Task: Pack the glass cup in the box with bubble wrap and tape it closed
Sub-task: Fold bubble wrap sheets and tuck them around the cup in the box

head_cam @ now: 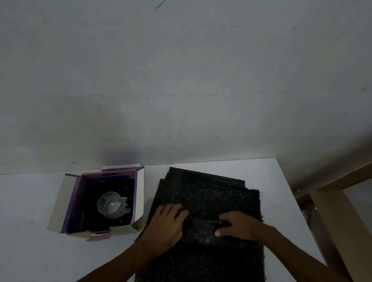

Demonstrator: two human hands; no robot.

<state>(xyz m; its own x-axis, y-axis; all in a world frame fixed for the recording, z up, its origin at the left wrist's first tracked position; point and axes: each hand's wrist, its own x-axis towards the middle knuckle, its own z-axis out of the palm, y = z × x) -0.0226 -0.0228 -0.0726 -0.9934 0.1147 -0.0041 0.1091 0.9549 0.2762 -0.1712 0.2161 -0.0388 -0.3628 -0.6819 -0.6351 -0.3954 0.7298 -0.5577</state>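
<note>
Black dotted bubble wrap (208, 192), purple-lined white box (140, 182), clear glass cup (111, 205), white table (12, 228)

Under your arms is a white table (23, 229) set against the wall. Directly on it lies a black sheet of bubble wrap (203, 192), spread beneath and beyond your fingers (176, 208). Left of your left fingers, just beside the sheet, an open cardboard box (56, 209) stands on the tabletop

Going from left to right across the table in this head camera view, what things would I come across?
Open box → glass cup inside it → left hand → rolled bubble wrap → right hand.
</note>
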